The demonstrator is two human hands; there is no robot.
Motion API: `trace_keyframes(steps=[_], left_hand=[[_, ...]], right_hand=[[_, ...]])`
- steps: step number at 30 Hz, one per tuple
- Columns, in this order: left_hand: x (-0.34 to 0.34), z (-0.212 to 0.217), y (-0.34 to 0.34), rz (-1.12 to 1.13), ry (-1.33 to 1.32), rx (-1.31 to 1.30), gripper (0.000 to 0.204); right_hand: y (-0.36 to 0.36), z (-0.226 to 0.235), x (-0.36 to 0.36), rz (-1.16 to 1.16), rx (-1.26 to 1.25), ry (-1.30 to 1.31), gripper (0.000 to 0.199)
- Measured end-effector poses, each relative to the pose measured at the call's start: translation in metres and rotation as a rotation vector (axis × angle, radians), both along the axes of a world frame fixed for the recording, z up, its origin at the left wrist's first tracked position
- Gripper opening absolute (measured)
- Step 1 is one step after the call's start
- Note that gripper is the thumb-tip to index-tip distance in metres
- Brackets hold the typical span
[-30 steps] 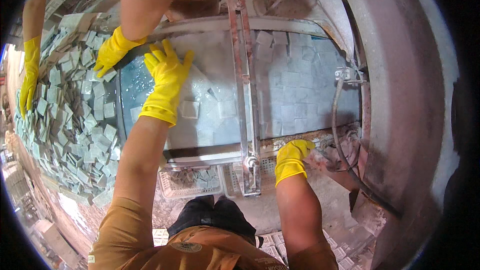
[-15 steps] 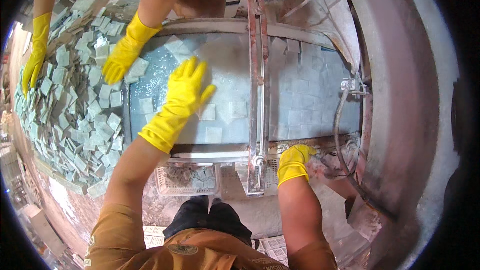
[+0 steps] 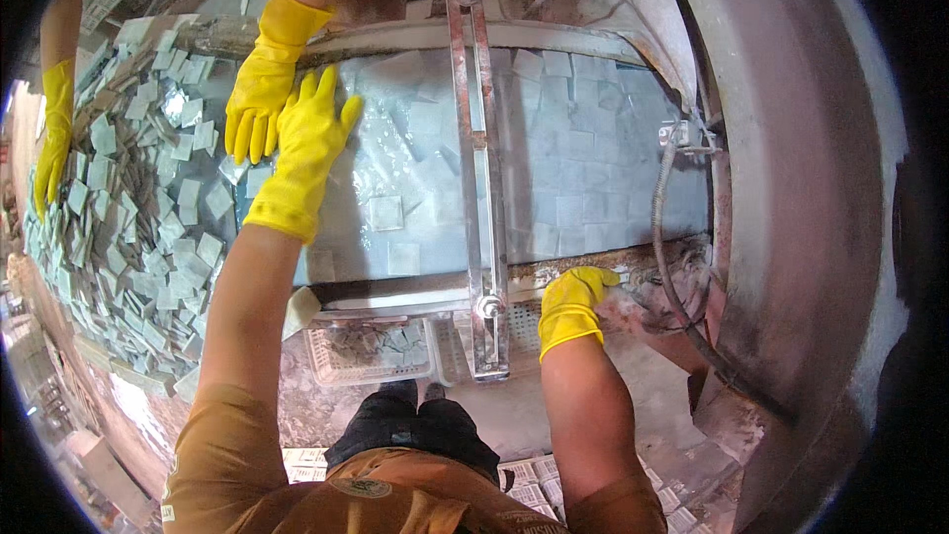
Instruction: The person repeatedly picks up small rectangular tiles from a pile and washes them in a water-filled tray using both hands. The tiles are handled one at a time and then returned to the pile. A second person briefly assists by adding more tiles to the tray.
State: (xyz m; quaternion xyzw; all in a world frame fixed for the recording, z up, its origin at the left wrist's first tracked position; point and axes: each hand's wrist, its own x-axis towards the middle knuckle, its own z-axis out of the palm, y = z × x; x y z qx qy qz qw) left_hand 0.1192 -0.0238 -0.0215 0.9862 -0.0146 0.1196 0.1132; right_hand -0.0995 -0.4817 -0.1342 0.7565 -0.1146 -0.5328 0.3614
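Closest to us, our knees and brown shirt fill the lower edge, and a white slotted crate (image 3: 371,356) beneath the surface's near edge is partly hidden by our left arm; what lies in it is hard to make out. Our right hand (image 3: 573,302), in a yellow glove, rests on the near edge of the surface (image 3: 593,168), fingers curled over the rim and gripping it; the grimy patch beside it, where a grey hose (image 3: 664,237) comes down, is too muddled to read. Our left hand (image 3: 301,153), gloved too, lies flat with its fingers spread open on the wet grey sheet of square tiles (image 3: 405,208) covering the surface, holding nothing. A rusty metal bar (image 3: 474,138) crosses the surface from near edge to far edge, hiding a strip of the tiles. Just beside our left hand, another person's gloved hand (image 3: 259,99) presses down at the far left corner; that person's other hand (image 3: 54,133) is partly cut off at the left rim. Loose square tiles (image 3: 129,227) lie heaped off the surface's left edge. A large curved metal drum wall (image 3: 791,188) closes the right side.
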Motion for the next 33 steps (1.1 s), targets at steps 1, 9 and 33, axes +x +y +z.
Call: trace_keyframes(steps=[1, 9, 33], left_hand=[[-0.008, 0.004, 0.000, -0.042, 0.021, -0.015, 0.073], [-0.093, 0.002, -0.002, -0.134, 0.004, 0.037, 0.067], [-0.088, 0.006, -0.023, -0.291, -0.155, -0.195, 0.043]], right_hand=[[-0.019, -0.024, -0.012, -0.037, -0.046, -0.054, 0.046], [0.041, 0.067, 0.026, -0.116, -0.033, 0.090, 0.066], [0.021, -0.030, 0.012, -0.078, 0.070, 0.028, 0.057]])
